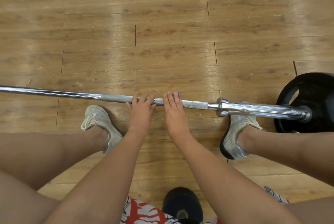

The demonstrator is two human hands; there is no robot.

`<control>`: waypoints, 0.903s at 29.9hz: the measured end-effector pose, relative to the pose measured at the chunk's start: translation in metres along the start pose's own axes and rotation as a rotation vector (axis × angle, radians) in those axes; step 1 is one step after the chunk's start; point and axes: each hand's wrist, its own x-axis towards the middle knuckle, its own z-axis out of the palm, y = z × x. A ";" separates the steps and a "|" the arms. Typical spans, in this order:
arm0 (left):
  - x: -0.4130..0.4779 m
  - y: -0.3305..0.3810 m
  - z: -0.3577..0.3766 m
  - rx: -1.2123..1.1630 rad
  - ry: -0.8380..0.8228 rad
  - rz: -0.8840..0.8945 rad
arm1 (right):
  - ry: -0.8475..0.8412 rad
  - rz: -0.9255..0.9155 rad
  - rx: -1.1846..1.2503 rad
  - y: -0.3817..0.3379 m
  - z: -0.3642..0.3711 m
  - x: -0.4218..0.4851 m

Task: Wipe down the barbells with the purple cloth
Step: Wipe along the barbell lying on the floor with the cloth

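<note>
L hand [141, 110] lies on barbell [72, 94], fingers spread; R hand [175, 110], fingers together, presses purple cloth [176, 95] onto it. Plate [315, 95] at 3 o'clock.

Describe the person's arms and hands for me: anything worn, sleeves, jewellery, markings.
The left hand and right hand are both bare: no gloves, rings or watch show. The left forearm and right forearm are bare too, with no sleeves, bands or markings in view.
</note>
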 end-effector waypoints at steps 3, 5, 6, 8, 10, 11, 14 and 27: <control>-0.008 -0.002 0.002 0.032 -0.023 -0.006 | -0.014 0.007 -0.006 -0.003 0.000 -0.002; -0.012 -0.002 0.004 0.051 -0.039 -0.007 | -0.010 -0.002 -0.012 -0.003 0.007 -0.015; -0.014 -0.003 0.006 0.053 -0.043 -0.006 | 0.007 -0.006 -0.011 -0.002 0.012 -0.022; -0.018 -0.005 0.008 0.051 -0.048 -0.006 | 0.052 -0.021 -0.014 0.001 0.020 -0.027; -0.024 -0.007 0.011 0.039 -0.049 -0.007 | 0.042 -0.014 -0.018 0.001 0.018 -0.026; -0.027 -0.007 0.013 0.028 -0.049 -0.011 | -0.003 -0.001 -0.028 0.000 0.015 -0.025; -0.034 -0.008 0.017 0.003 -0.047 -0.033 | -0.048 0.011 -0.036 -0.005 0.011 -0.029; -0.042 -0.015 0.014 0.102 -0.087 0.040 | -0.027 0.076 0.014 -0.014 0.025 -0.035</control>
